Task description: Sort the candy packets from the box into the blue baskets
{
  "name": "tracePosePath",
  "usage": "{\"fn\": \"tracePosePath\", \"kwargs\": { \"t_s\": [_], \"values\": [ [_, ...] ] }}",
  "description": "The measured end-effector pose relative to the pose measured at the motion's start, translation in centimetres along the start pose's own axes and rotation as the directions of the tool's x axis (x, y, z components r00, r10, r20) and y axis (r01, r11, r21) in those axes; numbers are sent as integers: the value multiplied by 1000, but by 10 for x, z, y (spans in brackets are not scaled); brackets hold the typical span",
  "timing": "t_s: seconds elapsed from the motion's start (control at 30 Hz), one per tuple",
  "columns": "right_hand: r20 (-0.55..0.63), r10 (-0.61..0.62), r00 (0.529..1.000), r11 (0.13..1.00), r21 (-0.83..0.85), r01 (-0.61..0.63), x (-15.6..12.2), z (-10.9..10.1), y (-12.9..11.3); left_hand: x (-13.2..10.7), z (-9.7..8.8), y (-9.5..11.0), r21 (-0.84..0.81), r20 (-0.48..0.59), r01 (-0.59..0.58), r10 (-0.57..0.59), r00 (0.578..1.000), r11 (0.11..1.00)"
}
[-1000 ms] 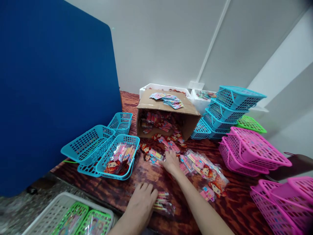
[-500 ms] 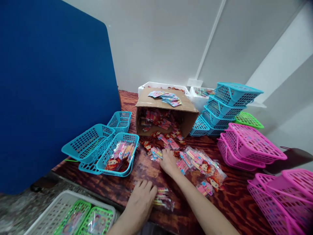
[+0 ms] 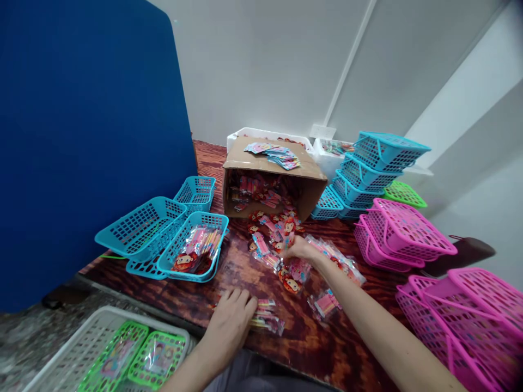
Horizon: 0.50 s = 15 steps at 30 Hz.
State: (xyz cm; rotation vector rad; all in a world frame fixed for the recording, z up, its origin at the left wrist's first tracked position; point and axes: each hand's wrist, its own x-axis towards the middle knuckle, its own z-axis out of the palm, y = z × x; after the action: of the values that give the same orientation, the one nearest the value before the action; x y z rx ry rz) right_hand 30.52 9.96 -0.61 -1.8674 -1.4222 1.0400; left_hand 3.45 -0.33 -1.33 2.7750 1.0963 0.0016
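Observation:
My left hand [image 3: 231, 317] rests palm down near the table's front edge, its fingers curved over a pile of clear packets [image 3: 267, 316] with pink and yellow sticks. The packets stick out from under it on the right. Further back, my right hand [image 3: 297, 248] pinches a clear packet [image 3: 289, 227] with a red-haired cartoon head and a pink lower part. It is held upright above a loose spread of similar packets [image 3: 263, 250]. More packets lie around my right forearm, which partly hides them. A cardboard box [image 3: 316, 198] on its side holds many more.
A blue basket [image 3: 226, 223] with packets inside stands at left, beside other blue baskets [image 3: 134, 231]. Stacked blue baskets [image 3: 359, 177] and pink baskets [image 3: 408, 226] line the right. A grey crate [image 3: 102, 313] with green baskets [image 3: 157, 356] sits lower left. A blue partition [image 3: 93, 136] rises at left.
My right hand has risen from the scattered packets and now holds one upright. Some packets in the spread have shifted. My left hand stays over its pile. The view has shifted slightly.

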Motion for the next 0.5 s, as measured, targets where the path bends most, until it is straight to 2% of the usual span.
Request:
{"fn": "tracePosePath", "kwargs": {
  "t_s": [0.13, 0.27, 0.33, 0.37, 0.43, 0.5],
  "values": [
    [-41, 15, 999, 997, -71, -18, -1, -10, -3, 0, -1, 0, -9, -12, -8, 8, 1000, 1000],
    [-206, -49, 977, 974, -226, 1, -5, -5, -5, -1, 1, 0, -1, -14, -3, 3, 1000, 1000],
    [-286, -125, 950, 947, -320, 28, -12, 8, -7, -1, 2, 0, 1, -16, 1, -1, 1000, 1000],
    [-287, -172, 942, 917, -396, 47, -17, 17, -7, 0, 2, 0, -1, -15, 2, -2, 1000, 1000],
    [-211, -241, 947, 832, -548, 90, -26, 38, -8, 1, 1, 1, -3, -3, 2, -2, 1000, 1000],
    [-125, -244, 962, 743, -661, 102, -31, 58, -9, 2, 0, 1, -4, 5, 5, -5, 1000, 1000]
  ]
}}
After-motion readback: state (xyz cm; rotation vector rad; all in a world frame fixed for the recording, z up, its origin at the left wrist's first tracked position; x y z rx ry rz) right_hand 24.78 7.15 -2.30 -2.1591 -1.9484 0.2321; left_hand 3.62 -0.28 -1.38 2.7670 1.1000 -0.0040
